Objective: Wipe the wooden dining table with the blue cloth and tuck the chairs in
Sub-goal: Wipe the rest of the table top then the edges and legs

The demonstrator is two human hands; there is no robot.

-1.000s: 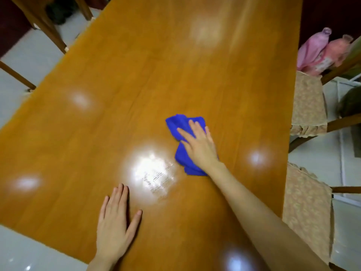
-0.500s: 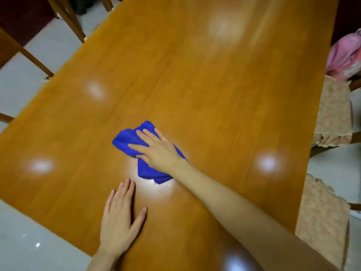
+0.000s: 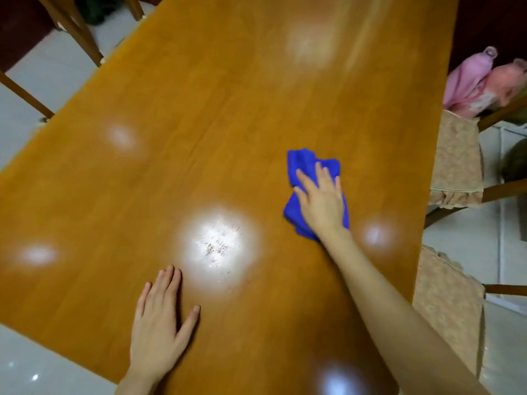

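A long wooden dining table (image 3: 216,115) fills most of the head view. A crumpled blue cloth (image 3: 305,166) lies on it right of centre. My right hand (image 3: 320,199) presses flat on top of the cloth, fingers spread, covering its middle. My left hand (image 3: 159,326) rests palm down on the bare wood near the table's front edge, holding nothing. Two chairs with beige seat covers, one farther (image 3: 456,161) and one nearer (image 3: 447,306), stand along the table's right side, their seats partly out from under it.
Wooden chair legs (image 3: 77,32) show at the table's far left over a pale tiled floor (image 3: 37,81). Pink bags (image 3: 479,81) sit behind the right chairs. A bright lamp reflection (image 3: 219,243) with faint smears lies between my hands.
My right hand has slid the blue cloth from the table's left-centre, close to my left hand, back to the right. My left hand stays flat in the same place.
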